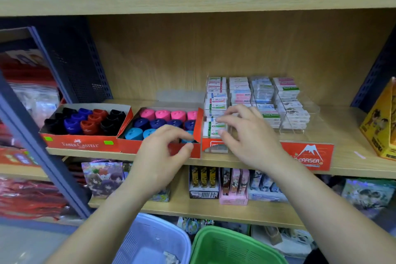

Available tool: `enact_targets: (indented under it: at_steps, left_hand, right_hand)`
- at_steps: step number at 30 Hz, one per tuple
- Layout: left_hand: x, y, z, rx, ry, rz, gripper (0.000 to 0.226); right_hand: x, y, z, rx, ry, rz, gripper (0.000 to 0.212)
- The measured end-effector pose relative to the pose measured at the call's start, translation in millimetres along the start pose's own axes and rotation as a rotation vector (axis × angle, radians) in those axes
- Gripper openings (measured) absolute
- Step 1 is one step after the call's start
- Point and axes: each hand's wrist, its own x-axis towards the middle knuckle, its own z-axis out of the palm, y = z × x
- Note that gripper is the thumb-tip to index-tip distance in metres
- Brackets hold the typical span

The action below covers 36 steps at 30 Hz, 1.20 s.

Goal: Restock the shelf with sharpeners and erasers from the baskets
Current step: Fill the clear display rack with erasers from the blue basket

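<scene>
Fingers [233, 111] of the right hand [248, 137], spread, pinch an eraser [214, 127] into the acrylic tray [308, 109]: judged a placement step. Left hand [162, 152] curls at the sharpener box [128, 147] (grip indeterminable). Next: release, then reach down to the baskets [231, 248]; the shelf [364, 174] edge likely obstructs withdrawal.

a pale wooden shelf [342, 126] runs across the middle of the frame. at left on it sits a red faber-castell box [81, 144] of black, blue and red sharpeners [77, 122], touching a second red box [126, 146] of pink, navy and light-blue ones. right of centre stands a clear display [308, 109] of stacked erasers [240, 92] with a red sign [310, 155] in front. a yellow box [379, 128] stands at the right edge.
</scene>
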Motion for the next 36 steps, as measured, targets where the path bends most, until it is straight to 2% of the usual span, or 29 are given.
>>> enact_targets:
  at_steps: [2,4,5,8,11,15,20,23,30,33,36]
  left_hand:
    - [-44.7,-18.1,-13.9,-0.018,-0.030,-0.060,0.012]
    - [-89.8,-48.8,-21.0,0.003,-0.125,-0.202,0.006]
    - [-110.9,-65.5,-22.1,0.043,-0.197,-0.293,0.012]
    - [-171.0,-121.9,-16.1,0.236,-0.501,-0.564,0.050]
    - [-223.5,-171.2,-9.4,0.308,-0.682,-0.765,0.068]
    - [-277.5,-215.8,1.7,0.305,-0.722,-0.916,0.072]
    - [-332.8,-252.1,30.7,0.291,-0.751,-1.029,0.056]
    - [-357.5,-272.1,54.8,0.233,-0.821,-1.097,0.063]
    - [-381.6,-321.9,89.0,0.201,-0.936,-1.187,0.081]
    - [-381.7,-332.5,93.2,0.173,-0.926,-1.213,0.070]
    - [-377.2,-338.8,90.3,0.182,-0.828,-1.237,0.055]
  right_hand:
    - [-17.5,-27.5,5.6,0.121,0.052,-0.058,0.027]
    - [-35.6,-58.5,26.3,0.228,-0.037,-0.142,0.024]
    - [-43.3,-73.5,41.6,0.249,-0.112,-0.185,0.024]
    - [-58.7,-108.4,104.0,0.277,-0.373,-0.260,0.021]
    - [-67.1,-126.7,180.1,0.229,-0.582,-0.266,0.021]
    - [-79.2,-135.3,280.3,0.097,-0.836,-0.252,0.033]
    - [-101.8,-140.6,383.4,-0.041,-1.094,-0.202,0.052]
    - [-116.7,-144.2,437.1,-0.083,-1.242,-0.199,0.066]
    - [-160.9,-172.5,527.8,-0.059,-1.587,-0.384,0.111]
    - [-181.1,-171.8,541.8,-0.096,-1.607,-0.475,0.120]
    - [-190.6,-171.5,545.0,-0.127,-1.522,-0.522,0.112]
